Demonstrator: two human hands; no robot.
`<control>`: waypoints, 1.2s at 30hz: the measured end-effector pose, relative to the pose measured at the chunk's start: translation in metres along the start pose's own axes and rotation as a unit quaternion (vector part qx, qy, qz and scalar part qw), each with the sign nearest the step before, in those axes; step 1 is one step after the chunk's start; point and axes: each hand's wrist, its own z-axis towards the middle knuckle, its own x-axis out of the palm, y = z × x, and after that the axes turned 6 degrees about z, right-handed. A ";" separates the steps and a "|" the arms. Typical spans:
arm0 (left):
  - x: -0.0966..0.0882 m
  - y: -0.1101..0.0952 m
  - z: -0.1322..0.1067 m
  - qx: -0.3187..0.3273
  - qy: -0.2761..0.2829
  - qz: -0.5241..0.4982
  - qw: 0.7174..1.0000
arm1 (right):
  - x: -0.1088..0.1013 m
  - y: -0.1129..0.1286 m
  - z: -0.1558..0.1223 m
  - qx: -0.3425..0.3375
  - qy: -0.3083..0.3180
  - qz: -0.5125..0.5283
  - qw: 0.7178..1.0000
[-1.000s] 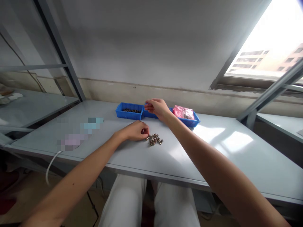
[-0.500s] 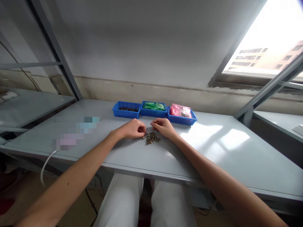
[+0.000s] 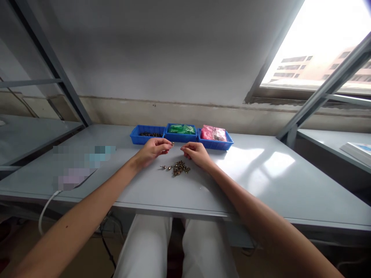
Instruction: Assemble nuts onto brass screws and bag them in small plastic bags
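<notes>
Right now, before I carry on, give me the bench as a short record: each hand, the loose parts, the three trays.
Left hand: pinching a small metal part at its fingertips
Right hand: fingertips together above the table; cannot tell if anything is held
Pile: small metal pieces, below and between the hands
Left blue tray: dark small parts
Middle blue tray: green packets
Right blue tray: pink packet

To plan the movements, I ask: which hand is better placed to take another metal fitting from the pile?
Probably the right hand, near the metal fittings; its grip is unclear, but the left hand pinches one fitting.
</notes>
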 end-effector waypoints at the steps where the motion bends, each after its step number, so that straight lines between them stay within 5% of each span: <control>1: 0.001 -0.001 -0.001 -0.012 0.001 -0.034 0.999 | 0.000 0.000 0.000 0.001 -0.001 0.004 1.000; 9: 0.000 -0.008 -0.002 -0.044 0.000 -0.158 0.986 | 0.000 -0.001 -0.001 -0.014 -0.025 -0.028 0.999; 17: -0.004 -0.005 -0.001 -0.020 -0.013 -0.130 0.991 | -0.001 0.004 -0.003 -0.023 -0.012 -0.046 0.999; 21: -0.004 -0.003 0.003 0.047 -0.140 0.039 0.988 | -0.002 0.005 -0.004 -0.025 -0.015 -0.047 0.998; 23: -0.006 -0.002 0.005 0.127 -0.248 0.201 0.939 | -0.001 0.004 -0.004 -0.025 -0.017 -0.053 0.998; 26: -0.017 0.001 0.011 0.207 -0.359 0.383 0.826 | 0.000 0.002 -0.004 -0.029 -0.008 -0.063 0.998; 29: -0.032 0.007 0.018 0.193 -0.421 0.469 0.752 | 0.001 0.002 -0.004 -0.033 0.007 -0.074 0.997; 31: -0.040 0.010 0.019 0.189 -0.432 0.495 0.730 | 0.000 0.003 -0.004 -0.029 0.027 -0.080 0.996; 33: -0.041 0.010 0.017 0.204 -0.407 0.493 0.742 | -0.002 0.004 -0.003 -0.023 0.055 -0.081 0.995; 36: -0.033 0.004 0.009 0.216 -0.276 0.460 0.816 | -0.005 0.005 -0.003 -0.024 0.099 -0.084 0.991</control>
